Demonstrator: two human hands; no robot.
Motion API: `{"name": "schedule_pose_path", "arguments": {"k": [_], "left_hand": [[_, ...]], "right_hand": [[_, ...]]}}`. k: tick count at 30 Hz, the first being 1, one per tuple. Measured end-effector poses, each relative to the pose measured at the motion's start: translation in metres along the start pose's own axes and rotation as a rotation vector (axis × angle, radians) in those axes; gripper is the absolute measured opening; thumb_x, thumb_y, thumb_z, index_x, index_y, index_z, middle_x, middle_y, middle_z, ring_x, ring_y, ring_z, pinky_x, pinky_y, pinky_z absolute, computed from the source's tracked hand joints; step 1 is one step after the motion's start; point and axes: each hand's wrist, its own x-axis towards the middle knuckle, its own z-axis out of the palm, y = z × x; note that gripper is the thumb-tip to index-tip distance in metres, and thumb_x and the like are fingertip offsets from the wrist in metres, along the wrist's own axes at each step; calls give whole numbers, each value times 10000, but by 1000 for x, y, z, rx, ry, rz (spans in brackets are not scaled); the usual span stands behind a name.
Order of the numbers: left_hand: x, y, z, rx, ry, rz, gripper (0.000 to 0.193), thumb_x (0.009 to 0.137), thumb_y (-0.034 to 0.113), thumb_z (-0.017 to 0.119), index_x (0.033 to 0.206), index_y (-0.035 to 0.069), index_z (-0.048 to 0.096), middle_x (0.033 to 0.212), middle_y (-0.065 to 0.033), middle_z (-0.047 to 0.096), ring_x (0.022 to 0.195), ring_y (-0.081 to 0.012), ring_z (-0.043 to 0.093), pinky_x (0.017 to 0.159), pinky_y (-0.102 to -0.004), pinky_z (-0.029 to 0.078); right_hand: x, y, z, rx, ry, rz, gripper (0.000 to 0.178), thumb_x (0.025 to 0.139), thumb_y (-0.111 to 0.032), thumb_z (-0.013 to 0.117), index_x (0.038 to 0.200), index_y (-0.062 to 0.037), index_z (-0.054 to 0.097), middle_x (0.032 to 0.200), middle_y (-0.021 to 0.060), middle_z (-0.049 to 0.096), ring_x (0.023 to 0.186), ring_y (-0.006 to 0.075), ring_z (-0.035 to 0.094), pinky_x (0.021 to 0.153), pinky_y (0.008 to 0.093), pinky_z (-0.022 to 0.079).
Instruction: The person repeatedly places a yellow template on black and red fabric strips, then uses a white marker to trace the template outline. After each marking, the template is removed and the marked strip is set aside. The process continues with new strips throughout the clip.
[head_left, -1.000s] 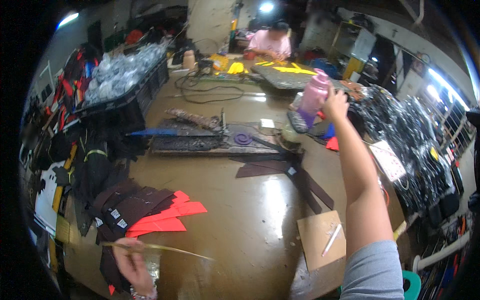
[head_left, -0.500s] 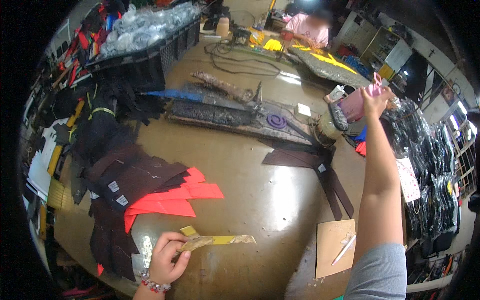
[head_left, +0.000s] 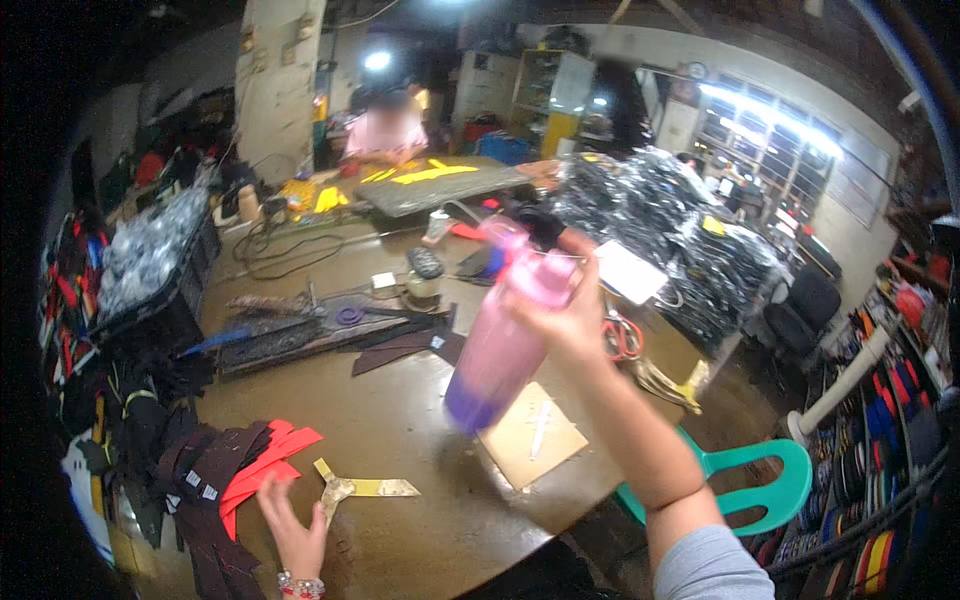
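My right hand (head_left: 568, 318) is wrapped round the upper part of a water bottle (head_left: 490, 362), pink above and purple below, held tilted over the table. Near the front left my left hand (head_left: 294, 525) has its fingers apart and holds nothing. Just right of it lies a yellow Y-shaped piece (head_left: 375, 488) with worn, brownish patches. Beyond the left hand, bright red fabric strips (head_left: 268, 462) stick out from a pile of dark brown fabric pieces (head_left: 205, 455). Under the raised bottle are a brown cardboard sheet (head_left: 552, 455) and a white pen (head_left: 540, 430).
A green plastic chair (head_left: 790, 475) stands at the right table edge, near red-handled scissors (head_left: 622, 338). Black plastic-wrapped bundles (head_left: 660, 220) are heaped behind. A jar (head_left: 424, 285) and a long dark board (head_left: 270, 345) lie farther back. Across the table sits a person (head_left: 385, 135).
My right hand has lifted the bottle from beside the jar and brought it nearer. My left hand has let go of the yellow piece, now on the table. The view has swung right.
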Motion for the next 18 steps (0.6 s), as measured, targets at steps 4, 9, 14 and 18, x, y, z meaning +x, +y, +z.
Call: {"name": "schedule_pose_path", "arguments": {"k": [4,9,14,18], "left_hand": [[22,78,-41,-202,80,316,396,752,83,685,1132,24,594,1317,-188,475,1275,-373,440,1055,-488,364],[52,195,-55,-310,-299,1041,359,740,110,678,1096,81,640,1281,-175,542,1283,-406,461,1029,-521,397],[74,246,-48,-291,-718,1069,369,709,86,652,1074,125,683,1378,-158,493,1394,-402,336,1126,-524,311],[74,246,-43,-473,-929,963,449,681,15,561,1105,111,677,1441,-162,439,1401,-392,327,1141,-465,313]], "right_hand": [[-105,-55,-4,-32,-248,112,941,625,-180,898,1367,-73,329,1220,113,549,1132,210,572,988,368,450],[-185,-89,19,-206,-304,-111,956,663,-232,868,1417,-53,307,1269,200,522,1167,329,568,994,422,455],[-202,-78,3,117,-593,115,1107,651,-337,873,1465,-7,198,1382,233,444,1291,382,450,1072,445,377],[-203,-66,-5,32,-824,156,1187,598,-381,896,1461,17,184,1437,244,371,1365,340,364,1124,436,315]]}}
